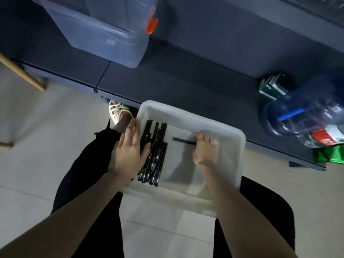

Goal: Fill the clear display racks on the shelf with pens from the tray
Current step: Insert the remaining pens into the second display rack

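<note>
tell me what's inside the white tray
In the white tray, a bunch of black pens lies at the left side, partly covered by the flat left hand, so uncountable. A single pen lies apart mid-tray, its end pinched by the right hand.

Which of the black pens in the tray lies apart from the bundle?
The single pen held by the right hand, lying crosswise in the tray; the other pens lie side by side at its left end.
</note>
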### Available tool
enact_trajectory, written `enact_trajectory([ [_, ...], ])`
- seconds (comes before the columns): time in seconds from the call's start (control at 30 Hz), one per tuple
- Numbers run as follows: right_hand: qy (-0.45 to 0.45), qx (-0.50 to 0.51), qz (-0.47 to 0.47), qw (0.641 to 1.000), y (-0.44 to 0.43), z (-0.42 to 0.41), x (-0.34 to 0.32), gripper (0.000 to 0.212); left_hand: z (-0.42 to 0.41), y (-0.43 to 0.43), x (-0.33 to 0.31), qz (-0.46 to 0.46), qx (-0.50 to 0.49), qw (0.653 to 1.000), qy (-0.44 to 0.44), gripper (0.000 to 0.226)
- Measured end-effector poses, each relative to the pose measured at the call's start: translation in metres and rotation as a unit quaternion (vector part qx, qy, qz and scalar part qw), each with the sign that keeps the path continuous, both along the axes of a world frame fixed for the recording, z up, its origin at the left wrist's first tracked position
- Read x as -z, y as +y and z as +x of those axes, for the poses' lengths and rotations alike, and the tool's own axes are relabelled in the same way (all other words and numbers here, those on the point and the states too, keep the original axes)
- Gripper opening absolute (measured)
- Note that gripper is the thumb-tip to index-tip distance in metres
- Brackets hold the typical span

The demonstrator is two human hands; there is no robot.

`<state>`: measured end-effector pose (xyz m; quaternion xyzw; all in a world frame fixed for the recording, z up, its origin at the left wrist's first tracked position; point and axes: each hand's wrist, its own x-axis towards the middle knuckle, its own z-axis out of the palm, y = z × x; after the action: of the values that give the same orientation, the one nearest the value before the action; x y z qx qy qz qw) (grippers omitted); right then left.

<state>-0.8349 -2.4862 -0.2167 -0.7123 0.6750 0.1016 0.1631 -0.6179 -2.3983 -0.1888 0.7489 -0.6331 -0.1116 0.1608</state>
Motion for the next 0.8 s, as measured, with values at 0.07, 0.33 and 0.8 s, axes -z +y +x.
enact_trajectory([
  [0.07,-0.018,-0.012,0.004,1.000,0.007,0.007,0.006,0.035,0.000,0.001,0.001,-0.006,-0.003,1.000,-0.011,0.066],
  [0.33,-0.230,0.046,0.045,0.971,0.018,0.012,-0.055,0.030,0.004,0.005,-0.006,-0.016,0.017,0.999,-0.028,0.062],
  [0.8,-0.600,0.090,-0.127,0.784,-0.028,0.031,-0.293,0.022,-0.014,-0.089,-0.176,-0.151,0.164,0.941,0.256,0.018],
])
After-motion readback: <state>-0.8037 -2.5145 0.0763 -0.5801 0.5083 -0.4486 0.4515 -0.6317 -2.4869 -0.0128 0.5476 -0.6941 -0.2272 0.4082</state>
